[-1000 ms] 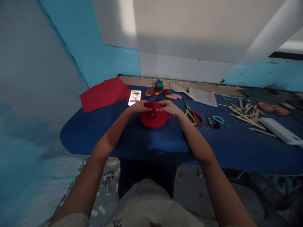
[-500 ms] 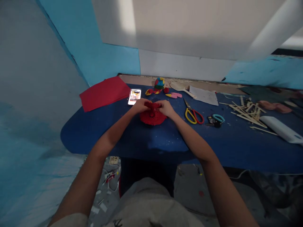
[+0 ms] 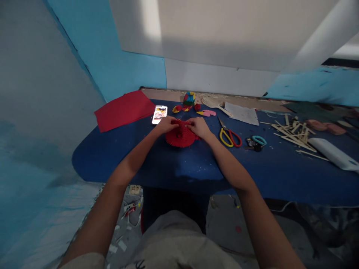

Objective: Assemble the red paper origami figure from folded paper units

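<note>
A round, ridged red piece [image 3: 181,140], perhaps of folded paper, lies on the blue table [image 3: 162,164] in front of me. My left hand [image 3: 167,125] grips its far left edge, fingers closed. Opposite it, my right hand [image 3: 198,127] pinches the far right part of the same piece. Between the hands the red surface rises and shows a dark hollow in its middle. Just beyond my left hand is a phone [image 3: 159,115] with a lit screen.
Red sheets [image 3: 126,110] lie at the left. A multicoloured ball-like piece [image 3: 189,98], a pink-and-yellow piece [image 3: 206,113] and a pale fly swatter [image 3: 215,105] are at the back. Scissors [image 3: 229,136], keys [image 3: 254,144] and thin wooden sticks [image 3: 297,134] lie to the right.
My hands have shifted slightly on the red piece, and its raised far part now looks flatter and more spread. The things around it stay where they were.
</note>
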`<state>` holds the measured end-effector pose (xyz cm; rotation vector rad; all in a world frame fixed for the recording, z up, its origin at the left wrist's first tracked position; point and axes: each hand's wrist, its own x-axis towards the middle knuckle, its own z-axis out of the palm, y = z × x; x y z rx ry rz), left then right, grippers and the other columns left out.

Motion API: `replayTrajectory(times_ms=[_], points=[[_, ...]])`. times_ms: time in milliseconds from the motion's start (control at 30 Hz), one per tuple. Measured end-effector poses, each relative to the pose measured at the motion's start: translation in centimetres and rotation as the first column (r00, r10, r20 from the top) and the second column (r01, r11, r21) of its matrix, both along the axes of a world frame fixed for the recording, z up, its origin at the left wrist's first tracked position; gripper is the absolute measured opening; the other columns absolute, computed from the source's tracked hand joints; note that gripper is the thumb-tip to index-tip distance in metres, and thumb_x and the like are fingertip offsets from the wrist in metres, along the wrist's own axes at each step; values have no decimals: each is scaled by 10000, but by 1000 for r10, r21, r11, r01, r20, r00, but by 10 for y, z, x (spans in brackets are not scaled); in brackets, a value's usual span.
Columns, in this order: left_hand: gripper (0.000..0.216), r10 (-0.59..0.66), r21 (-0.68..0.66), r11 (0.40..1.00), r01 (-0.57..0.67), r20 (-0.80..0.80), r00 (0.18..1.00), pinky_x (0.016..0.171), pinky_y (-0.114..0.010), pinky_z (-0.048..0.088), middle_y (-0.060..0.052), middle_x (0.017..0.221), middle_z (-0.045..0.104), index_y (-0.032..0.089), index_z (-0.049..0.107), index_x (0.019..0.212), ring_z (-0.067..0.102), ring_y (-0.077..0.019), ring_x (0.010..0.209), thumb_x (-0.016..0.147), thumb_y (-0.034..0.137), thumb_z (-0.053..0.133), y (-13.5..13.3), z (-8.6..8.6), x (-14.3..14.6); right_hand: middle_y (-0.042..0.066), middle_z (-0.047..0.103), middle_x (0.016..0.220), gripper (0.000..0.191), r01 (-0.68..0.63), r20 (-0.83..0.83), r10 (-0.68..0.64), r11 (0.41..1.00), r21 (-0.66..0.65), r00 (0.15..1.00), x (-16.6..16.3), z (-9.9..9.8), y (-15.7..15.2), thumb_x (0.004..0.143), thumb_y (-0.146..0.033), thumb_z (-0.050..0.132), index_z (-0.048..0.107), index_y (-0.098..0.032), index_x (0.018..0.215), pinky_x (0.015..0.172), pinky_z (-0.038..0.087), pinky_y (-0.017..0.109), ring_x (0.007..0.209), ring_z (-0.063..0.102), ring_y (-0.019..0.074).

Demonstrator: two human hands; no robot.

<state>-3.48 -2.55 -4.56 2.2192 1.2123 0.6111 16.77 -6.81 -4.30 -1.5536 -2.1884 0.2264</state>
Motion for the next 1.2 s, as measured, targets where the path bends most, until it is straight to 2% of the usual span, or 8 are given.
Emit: replayTrajectory(times_ms=[167, 300, 433, 533, 700, 833, 1000, 1200], points=[[204, 50, -13, 999, -50, 6, 999, 870, -361, 481, -101, 948, 718, 123, 729, 951, 645, -234, 893, 801, 241, 656, -1, 7, -1, 82, 774, 930, 253, 25, -190, -16, 999, 44, 982, 0, -4, 7, 828, -192, 609, 765, -170, 1026, 809, 514, 342, 830, 694, 214], [218, 163, -68, 985, -156, 110, 980, 806, -307, 484, -79, 943, 700, 124, 690, 987, 634, -196, 862, 811, 240, 634, -4, 14, -2, 88, 739, 841, 381, 125, -498, -117, 992, -16, 859, 14, -5, 17, 885, -392, 586, 708, -112, 1111, 682, 518, 308, 691, 641, 167], [129, 296, -143, 950, -277, 138, 945, 701, -272, 462, -66, 887, 672, 134, 631, 914, 612, -171, 785, 807, 203, 608, -4, 18, 0, 50, 690, 741, 331, 40, -516, -139, 979, -198, 845, 25, -9, 20, 798, -421, 696, 741, -117, 922, 584, 474, 278, 577, 559, 127], [101, 337, -182, 930, -320, 73, 939, 665, -282, 450, -63, 819, 648, 146, 593, 847, 592, -173, 735, 788, 218, 631, 0, 19, -1, 50, 701, 751, 236, 52, -512, -145, 980, -192, 846, 23, -15, 22, 715, -285, 759, 746, -120, 883, 640, 496, 296, 631, 597, 148], [361, 205, -164, 970, -180, 150, 967, 740, -316, 497, -93, 952, 671, 137, 599, 1002, 631, -206, 845, 729, 320, 749, 7, 17, -14, 66, 765, 949, 292, -58, -594, 13, 997, -57, 804, 13, -21, 26, 756, -251, 683, 748, -157, 1025, 825, 533, 354, 822, 682, 193], [452, -12, -109, 993, 46, 296, 955, 870, -341, 512, -107, 1075, 680, 131, 621, 1109, 651, -208, 968, 688, 216, 763, 11, 13, -20, 58, 771, 959, 289, -36, -485, 50, 999, 38, 873, 5, -22, 25, 781, -222, 646, 756, -175, 1043, 848, 521, 371, 837, 684, 209], [256, 27, -34, 999, -18, 297, 954, 853, -342, 524, -83, 924, 691, 104, 651, 929, 663, -200, 883, 681, 116, 712, 21, 5, -18, 73, 759, 986, 277, 13, -450, 50, 991, 135, 891, -5, -22, 21, 793, -244, 655, 731, -166, 1047, 849, 516, 375, 865, 679, 223], [393, -55, -11, 998, 61, 273, 960, 921, -371, 515, -91, 1059, 718, 140, 695, 1101, 666, -211, 961, 713, 194, 735, 33, -6, -17, 71, 738, 966, 254, -13, -474, 40, 998, 61, 880, -15, -23, 33, 753, -244, 683, 711, -160, 991, 875, 495, 373, 888, 662, 220]])
